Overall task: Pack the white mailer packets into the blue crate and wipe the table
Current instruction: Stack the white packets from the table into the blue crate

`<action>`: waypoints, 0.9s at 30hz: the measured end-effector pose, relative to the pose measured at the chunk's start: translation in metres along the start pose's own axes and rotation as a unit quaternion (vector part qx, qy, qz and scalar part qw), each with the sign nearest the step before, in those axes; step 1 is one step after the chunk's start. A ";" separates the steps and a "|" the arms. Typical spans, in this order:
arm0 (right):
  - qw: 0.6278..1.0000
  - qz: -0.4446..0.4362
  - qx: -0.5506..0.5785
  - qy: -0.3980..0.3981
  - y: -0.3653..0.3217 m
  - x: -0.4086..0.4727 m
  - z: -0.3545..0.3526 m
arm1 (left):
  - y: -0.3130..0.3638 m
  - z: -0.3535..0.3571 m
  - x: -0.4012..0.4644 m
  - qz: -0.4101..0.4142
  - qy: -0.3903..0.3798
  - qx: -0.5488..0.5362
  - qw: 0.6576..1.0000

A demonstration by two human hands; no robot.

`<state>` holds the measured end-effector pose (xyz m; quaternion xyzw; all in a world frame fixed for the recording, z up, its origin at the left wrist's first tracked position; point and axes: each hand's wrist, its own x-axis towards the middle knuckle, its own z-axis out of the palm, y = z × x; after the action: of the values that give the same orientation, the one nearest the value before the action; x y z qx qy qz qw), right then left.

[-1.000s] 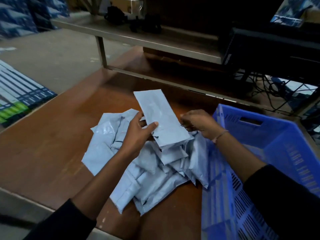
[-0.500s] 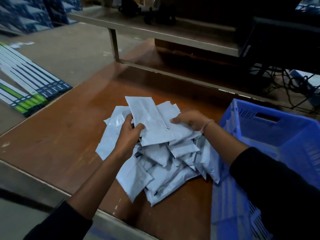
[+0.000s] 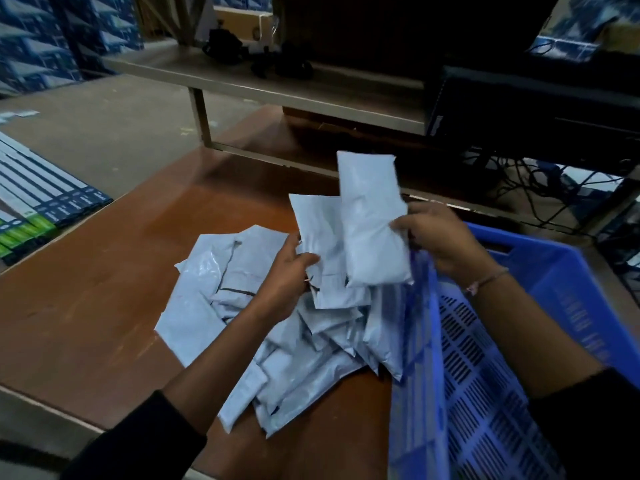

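Both arms reach forward from dark sleeves pushed up past the wrists, forearms bare over the brown table (image 3: pixel 104 289). The left hand (image 3: pixel 284 282) is turned palm-in, thumb curled over the near face of a white packet (image 3: pixel 320 251) and the other fingers hidden behind it, so it pinches that packet by its lower left edge and holds it standing nearly upright, tipped a little to the left. The right hand (image 3: pixel 440 240), with a thin band at the wrist, is raised over the left rim of the blue crate (image 3: pixel 554 271); its fingers close around the right edge of a second packet (image 3: pixel 372 220), fatter and taller than the first, which it holds upright just beside and slightly overlapping the first. Both held packets are plain pale plastic, creased and softly puffed, with no label showing on the sides facing this way. Below the hands, the rest of the mailer packets (image 3: pixel 242 323) lie in a loose heap on the table, overlapping at all angles, some flat and some bulging, a few showing dark seam lines at a flap. The heap's right side touches the crate's near wall. The crate sits at the table's right end, its slotted floor bare where it can be seen; the part under the right forearm is hidden.
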<state>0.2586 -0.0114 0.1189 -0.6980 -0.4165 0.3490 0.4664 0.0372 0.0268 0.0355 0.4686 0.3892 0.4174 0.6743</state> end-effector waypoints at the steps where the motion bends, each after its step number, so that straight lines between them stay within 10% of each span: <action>1: 1.000 0.012 -0.010 -0.015 0.004 -0.006 0.002 | 0.001 0.010 0.000 -0.012 -0.014 -0.024 1.000; 6: 1.000 0.009 -0.023 -0.004 0.027 -0.021 -0.006 | 0.001 0.044 0.001 -0.005 -0.083 -0.073 0.994; 13: 0.999 -0.013 -0.041 0.020 0.035 -0.037 -0.046 | 0.017 0.064 0.013 0.140 -0.161 0.202 0.956; 18: 0.911 -0.203 -0.275 0.229 0.042 -0.029 -0.091 | 0.063 0.097 0.029 0.295 -0.180 0.506 0.790; 23: 0.830 -0.364 -0.379 0.185 0.036 -0.032 -0.142 | 0.091 0.150 0.030 0.351 -0.239 0.663 0.617; 27: 0.789 -0.340 -0.473 0.193 0.046 -0.043 -0.176 | 0.088 0.195 0.035 0.389 -0.276 0.682 0.554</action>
<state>0.4072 -0.1239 0.1369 -0.6977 -0.6410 -0.2149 0.2370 0.2110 0.0183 0.1652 0.9864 0.1318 0.0987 -0.0004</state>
